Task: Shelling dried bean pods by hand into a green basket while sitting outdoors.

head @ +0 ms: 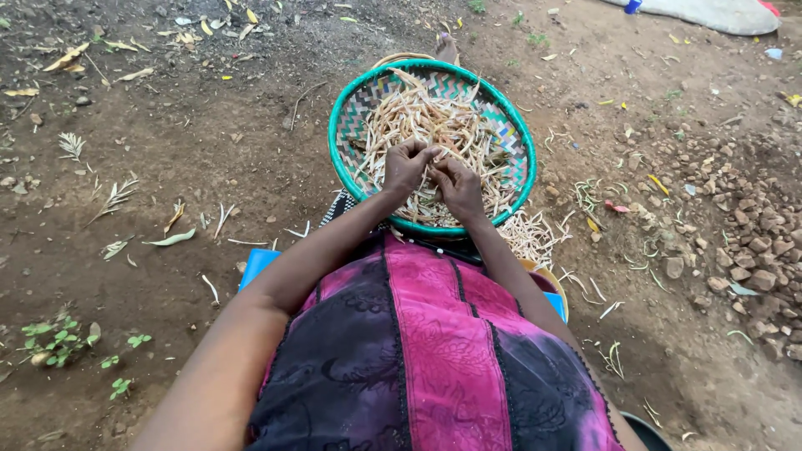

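Dried bean pod: pale, thin, pinched between both hands just above centre of frame, over the lower middle of the pod heap. Most of it is hidden by the fingers; only short ends show.

Left hand: fingers curled tight, thumb and fingertips closed on the pod, knuckles up toward the camera. Wrist straight, forearm running down and left to the lower left of the frame, elbow bent outward.

Right hand: likewise closed, fingertips meeting the left hand's at the pod, back of hand facing up. Forearm runs down and right along the edge of the garment. The two hands touch at the fingertips, forming a narrow V with the arms.

Basket: round, shallow, woven, green rim, patterned inner wall; upper centre of frame. Filled with a heap of dried pods, tan and straw-coloured. Both hands rest over its near portion.

Spilled pods: a smaller pile on the ground just right of the basket's lower rim.

Garment: magenta and black patterned cloth, lower centre, covering the lap. A blue edge shows left of it, under the left arm.

Surroundings: bare brown soil with scattered dry leaves; loose stones at right edge; small green seedlings lower left.
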